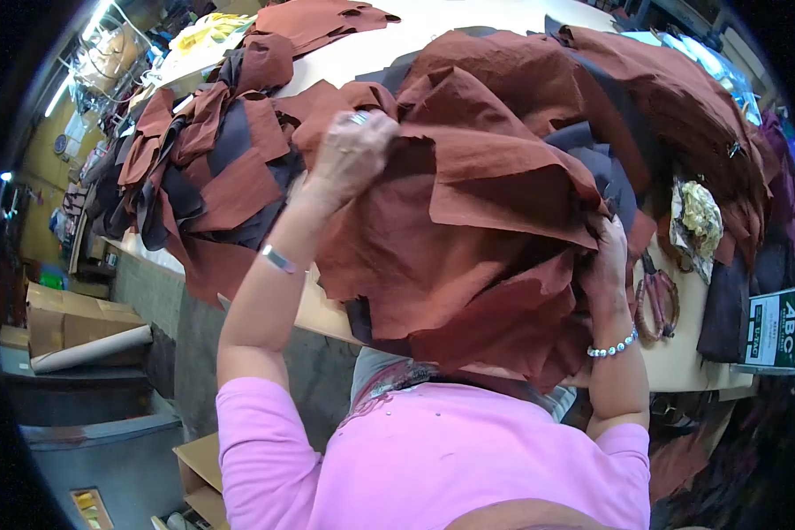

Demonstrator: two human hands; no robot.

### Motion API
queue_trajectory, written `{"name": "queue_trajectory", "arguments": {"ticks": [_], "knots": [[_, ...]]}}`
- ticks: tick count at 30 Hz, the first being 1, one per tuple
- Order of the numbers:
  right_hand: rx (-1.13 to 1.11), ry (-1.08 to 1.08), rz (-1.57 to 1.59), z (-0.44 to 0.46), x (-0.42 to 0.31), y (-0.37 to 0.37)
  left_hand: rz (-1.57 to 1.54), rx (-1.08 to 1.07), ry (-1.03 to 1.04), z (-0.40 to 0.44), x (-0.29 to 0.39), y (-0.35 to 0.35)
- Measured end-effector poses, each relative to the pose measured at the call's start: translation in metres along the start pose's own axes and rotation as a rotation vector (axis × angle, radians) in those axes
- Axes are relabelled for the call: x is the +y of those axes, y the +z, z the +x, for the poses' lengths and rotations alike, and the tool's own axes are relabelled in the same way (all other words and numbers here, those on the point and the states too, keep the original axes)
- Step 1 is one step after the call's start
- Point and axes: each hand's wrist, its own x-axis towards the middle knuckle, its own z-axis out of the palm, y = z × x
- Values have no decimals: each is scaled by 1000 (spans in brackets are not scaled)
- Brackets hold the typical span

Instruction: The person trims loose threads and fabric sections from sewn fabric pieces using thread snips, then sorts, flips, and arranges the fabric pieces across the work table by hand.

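Observation:
A big bunch of rust-brown cloth pieces (pixel 495 190) lies over the table edge in front of me, with dark grey cloth (pixel 592 163) showing among its layers. My left hand (pixel 355 152) is closed at the upper left of the bunch, its fingers curled in on the brown cloth. At the right side, my right hand (pixel 607 256) grips the edge of the same cloth, with some fingers hidden under the folds. Just right of that hand lie scissors with wrapped handles (pixel 656 305).
Another heap of brown and dark pieces (pixel 230 168) hangs over the table's left side. More brown cloth (pixel 680 115) is piled at the right, near a crumpled wrapper (pixel 698 221) and a green ABC box (pixel 773 327). A cardboard box (pixel 84 318) stands at far left.

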Motion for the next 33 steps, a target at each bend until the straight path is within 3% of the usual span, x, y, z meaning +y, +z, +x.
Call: {"name": "queue_trajectory", "arguments": {"ticks": [3, 4, 6, 7, 8, 9, 11, 14, 17, 20, 23, 26, 28, 29, 30, 32, 33], "knots": [[73, -47, -2, 2, 1, -11, 15, 267, 38, 7, 15, -80], [62, -72, 24, 3, -1, -10, 24, 190, -72, -1, 30, -106], [141, -89, 20, 6, -5, -11, -252, -130, -159, -22, 63, -147], [228, -76, -15, 6, -6, -13, -428, -282, -143, -33, 79, -158], [73, -122, 43, 1, -6, -8, -661, -444, -134, -44, 89, -160], [116, -80, 63, 7, -2, -13, -883, -684, -219, -52, 93, -161], [205, 2, 98, 21, 7, -28, -946, -536, -266, -67, 91, -145], [123, 11, 63, 25, 10, -36, -775, -259, -572, -68, 85, -126], [92, 18, 98, 28, 12, -39, -862, -285, -429, -70, 78, -99], [132, 4, 121, 22, 7, -26, -508, -170, -234, -65, 82, -70], [101, 3, 143, 21, 6, -23, -600, -493, -455, -65, 65, -58], [124, 12, 35, 21, 3, -28, -412, -455, -292, -79, 57, -61], [-49, -21, 36, 10, -3, -25, -258, -509, -204, -83, 56, -77], [-257, -61, 104, 2, -11, -20, -211, -384, -188, -84, 52, -87], [-288, -274, -182, 0, -24, -2, -158, -267, -168, -86, 46, -97], [-147, -737, -782, -2, -51, 34, -48, -59, -175, -89, 36, -121], [-76, -1201, -1555, 11, -73, 48, 6, 45, -211, -90, 33, -135]]}}
